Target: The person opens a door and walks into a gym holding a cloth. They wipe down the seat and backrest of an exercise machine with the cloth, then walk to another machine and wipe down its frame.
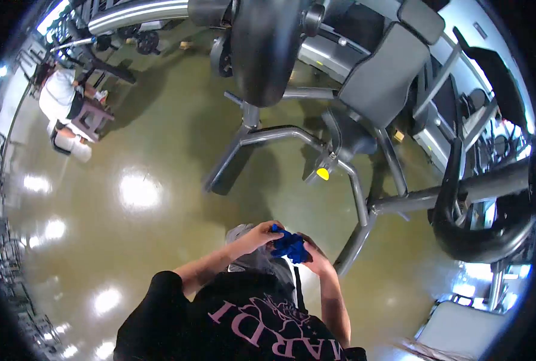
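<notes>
A crumpled dark blue cloth point(290, 245) is held between my two hands in front of my body, low in the middle of the view. My left hand point(262, 236) grips its left side, with the thumb and fingers closed on it. On the right side, my right hand point(315, 255) has its fingers wrapped against the cloth. The cloth's folds hide some fingertips. Below the hands is the black shirt point(268, 319) with pink lettering.
A grey exercise machine point(379, 75) with a padded seat, metal legs and a yellow-capped part stands ahead and right. A large black roller hangs above. At the upper left, a person point(58, 96) sits on a stool point(90, 118). A pale bench point(460, 328) is lower right.
</notes>
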`<state>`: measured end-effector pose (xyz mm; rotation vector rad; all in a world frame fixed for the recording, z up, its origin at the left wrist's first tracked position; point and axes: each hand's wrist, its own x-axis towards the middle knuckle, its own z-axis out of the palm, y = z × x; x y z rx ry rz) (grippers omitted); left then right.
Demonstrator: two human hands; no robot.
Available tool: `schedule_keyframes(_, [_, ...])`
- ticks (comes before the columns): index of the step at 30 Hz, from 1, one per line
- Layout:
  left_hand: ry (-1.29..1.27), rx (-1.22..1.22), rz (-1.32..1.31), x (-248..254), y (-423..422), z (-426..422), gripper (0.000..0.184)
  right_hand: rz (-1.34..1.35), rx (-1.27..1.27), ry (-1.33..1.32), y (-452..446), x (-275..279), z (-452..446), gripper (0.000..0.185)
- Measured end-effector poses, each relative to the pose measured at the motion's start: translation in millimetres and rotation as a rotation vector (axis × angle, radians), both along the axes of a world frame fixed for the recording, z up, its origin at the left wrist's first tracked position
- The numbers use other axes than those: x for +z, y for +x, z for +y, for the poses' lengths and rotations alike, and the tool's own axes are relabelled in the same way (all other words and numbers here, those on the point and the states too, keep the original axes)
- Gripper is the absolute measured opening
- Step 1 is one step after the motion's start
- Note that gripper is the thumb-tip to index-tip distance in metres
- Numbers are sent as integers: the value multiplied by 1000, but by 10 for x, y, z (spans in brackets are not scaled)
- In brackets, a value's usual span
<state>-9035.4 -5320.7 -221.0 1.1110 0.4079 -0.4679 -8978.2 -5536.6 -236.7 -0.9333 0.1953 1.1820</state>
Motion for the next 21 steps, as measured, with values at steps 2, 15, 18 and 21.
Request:
schedule_keyframes(2, [29, 66, 29, -62, 82, -93, 26, -41, 93, 0, 221, 53, -21, 53])
schedule_keyframes(15, [-15, 449, 151, -154, 1182, -37, 27, -442, 197, -196, 1938, -188, 188, 32])
schedule_keyframes(18, [40, 420, 97, -138, 1557, -44, 29, -439, 234, -152, 2356, -328, 171, 33])
schedule_keyframes(21, [141, 331, 78, -273, 1892, -64, 30, -417, 183, -131, 2639, -328, 172, 35])
